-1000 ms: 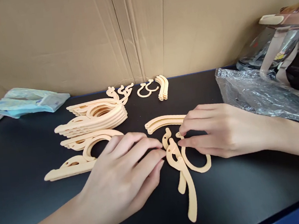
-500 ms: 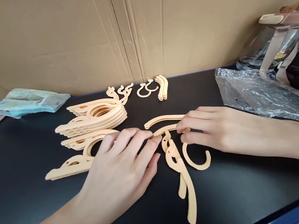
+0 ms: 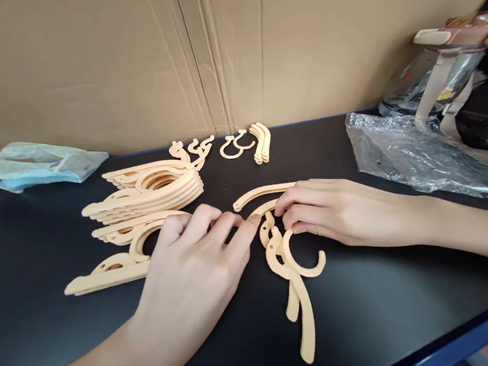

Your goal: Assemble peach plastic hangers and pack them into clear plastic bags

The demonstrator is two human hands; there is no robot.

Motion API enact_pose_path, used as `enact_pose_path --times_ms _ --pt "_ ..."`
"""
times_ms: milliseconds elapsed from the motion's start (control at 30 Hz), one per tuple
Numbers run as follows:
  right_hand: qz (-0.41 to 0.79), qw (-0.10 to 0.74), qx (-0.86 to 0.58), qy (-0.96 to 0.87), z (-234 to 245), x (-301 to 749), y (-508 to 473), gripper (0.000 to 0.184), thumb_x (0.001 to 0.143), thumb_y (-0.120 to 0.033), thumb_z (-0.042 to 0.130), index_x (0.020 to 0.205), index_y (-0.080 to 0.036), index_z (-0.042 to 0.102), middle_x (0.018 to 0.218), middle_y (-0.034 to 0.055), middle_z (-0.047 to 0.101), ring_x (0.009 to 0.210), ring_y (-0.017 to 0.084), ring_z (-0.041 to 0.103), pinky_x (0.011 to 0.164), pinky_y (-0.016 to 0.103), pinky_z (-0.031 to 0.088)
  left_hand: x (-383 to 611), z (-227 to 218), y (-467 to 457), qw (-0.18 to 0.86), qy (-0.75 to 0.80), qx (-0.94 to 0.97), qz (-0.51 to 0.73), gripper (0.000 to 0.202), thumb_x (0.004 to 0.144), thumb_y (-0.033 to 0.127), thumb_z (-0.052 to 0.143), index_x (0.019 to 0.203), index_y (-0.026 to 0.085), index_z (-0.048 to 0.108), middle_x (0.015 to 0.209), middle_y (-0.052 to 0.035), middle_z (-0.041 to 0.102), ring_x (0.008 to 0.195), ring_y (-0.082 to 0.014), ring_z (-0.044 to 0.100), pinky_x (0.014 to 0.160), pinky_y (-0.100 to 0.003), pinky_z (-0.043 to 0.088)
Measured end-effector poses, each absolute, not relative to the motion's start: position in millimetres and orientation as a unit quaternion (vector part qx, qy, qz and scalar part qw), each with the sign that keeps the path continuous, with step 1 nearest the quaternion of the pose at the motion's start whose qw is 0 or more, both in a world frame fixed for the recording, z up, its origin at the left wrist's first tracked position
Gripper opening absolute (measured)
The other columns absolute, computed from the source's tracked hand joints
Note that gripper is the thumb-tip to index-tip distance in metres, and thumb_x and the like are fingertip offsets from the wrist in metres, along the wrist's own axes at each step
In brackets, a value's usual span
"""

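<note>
Hook piece [image 3: 308, 261] is lying on the black table [image 3: 393, 295] just right of the hanger stack [image 3: 152, 193]. Its upper end is meeting the pivot ends of two curved arms [image 3: 301, 306] that are crossing below it.

Judging progress by layout: several hangers are sitting finished in the stack, and this one is looking only partway joined, with the hook not clearly seated. Parts waiting: loose hooks [image 3: 233, 147] and arm strips [image 3: 261, 143] behind the stack to its right, plus a lone strip [image 3: 263, 192] right of the stack.

Right hand [image 3: 340, 213] is lying low, palm down, thumb and forefinger pinching the hook's upper end. Left hand [image 3: 193, 277] is resting palm down just in front of the stack, fingers slightly spread, index tip pressing on the arm ends. Plastic bag [image 3: 421, 151] is lying far right of the stack.
</note>
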State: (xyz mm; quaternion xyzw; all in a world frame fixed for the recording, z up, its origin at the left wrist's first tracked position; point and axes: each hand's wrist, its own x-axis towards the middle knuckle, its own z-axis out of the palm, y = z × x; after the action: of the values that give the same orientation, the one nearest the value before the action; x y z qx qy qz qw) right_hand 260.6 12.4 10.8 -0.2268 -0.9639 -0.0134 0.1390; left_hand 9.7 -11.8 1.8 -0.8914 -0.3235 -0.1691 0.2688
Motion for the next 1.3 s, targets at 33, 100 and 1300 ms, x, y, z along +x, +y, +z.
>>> enact_pose_path --times_ms 33,100,1300 --pt "-0.009 0.142 -0.228 -0.963 9.9 260.1 12.3 0.025 0.104 -0.019 0.039 0.099 -0.016 0.063 0.117 0.0111 0.066 0.107 0.019 0.061 0.090 0.035 0.053 10.3 1.4 -10.7 0.259 -0.330 -0.889 -0.183 0.022 0.093 0.012 0.051 0.107 0.020 0.066 0.087 -0.0019 0.075 0.079 -0.0262 0.060 0.063 -0.041 0.032" --pt "-0.002 0.146 -0.231 -0.962 9.2 259.4 12.3 0.026 0.104 -0.020 0.039 0.099 -0.016 0.063 0.117 0.0114 0.066 0.106 0.018 0.062 0.089 0.035 0.054 11.1 0.6 -9.0 0.237 -0.344 -0.883 -0.212 0.019 0.093 0.013 0.052 0.105 0.022 0.064 0.090 -0.0009 0.076 0.078 -0.0255 0.060 0.063 -0.041 0.034" --pt "0.067 0.172 -0.310 -0.933 4.1 258.6 14.8 0.023 0.103 -0.025 0.044 0.104 -0.015 0.065 0.115 0.0101 0.066 0.105 0.021 0.058 0.092 0.037 0.042 9.3 -0.4 -4.8 0.126 -0.284 -0.931 -0.193 0.030 0.097 0.014 0.053 0.122 0.023 0.066 0.098 -0.0017 0.070 0.084 -0.0232 0.055 0.069 -0.036 0.039"
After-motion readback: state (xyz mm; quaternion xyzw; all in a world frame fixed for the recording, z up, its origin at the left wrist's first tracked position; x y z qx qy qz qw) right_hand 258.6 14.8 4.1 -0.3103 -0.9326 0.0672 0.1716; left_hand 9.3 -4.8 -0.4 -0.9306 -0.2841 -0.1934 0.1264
